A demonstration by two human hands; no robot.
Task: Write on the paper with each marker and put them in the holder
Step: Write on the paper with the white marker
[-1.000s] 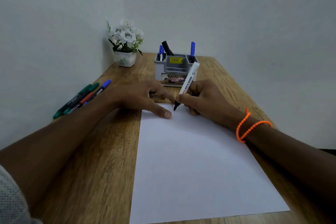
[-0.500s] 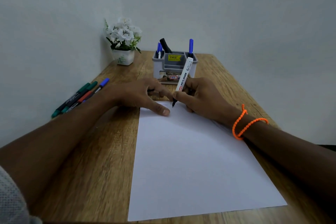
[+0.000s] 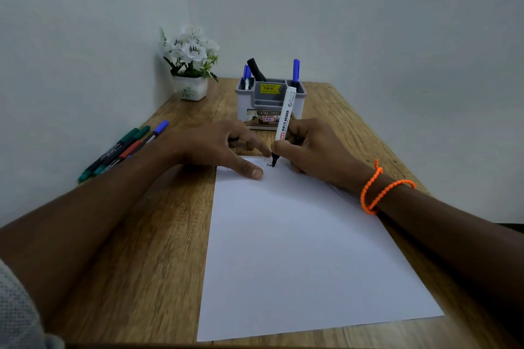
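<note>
A white sheet of paper (image 3: 297, 249) lies on the wooden table. My right hand (image 3: 314, 150) grips a white whiteboard marker (image 3: 284, 116) with its black tip on the paper's far edge, where a small black mark shows. My left hand (image 3: 218, 147) rests flat with its fingers pressing the paper's far left corner. A grey holder (image 3: 269, 102) stands behind the hands with two blue markers (image 3: 295, 71) and a black one (image 3: 256, 69) in it. Several capped markers (image 3: 122, 150), green, red and blue, lie at the left by the wall.
A white pot of white flowers (image 3: 191, 65) stands in the back left corner. Walls close the table at the left and back. An orange beaded band (image 3: 380, 187) circles my right wrist. Bare wood (image 3: 354, 122) lies to the right of the holder.
The marker's tip has come down onto the paper and a small black mark has appeared. My left hand stays pressed on the corner.
</note>
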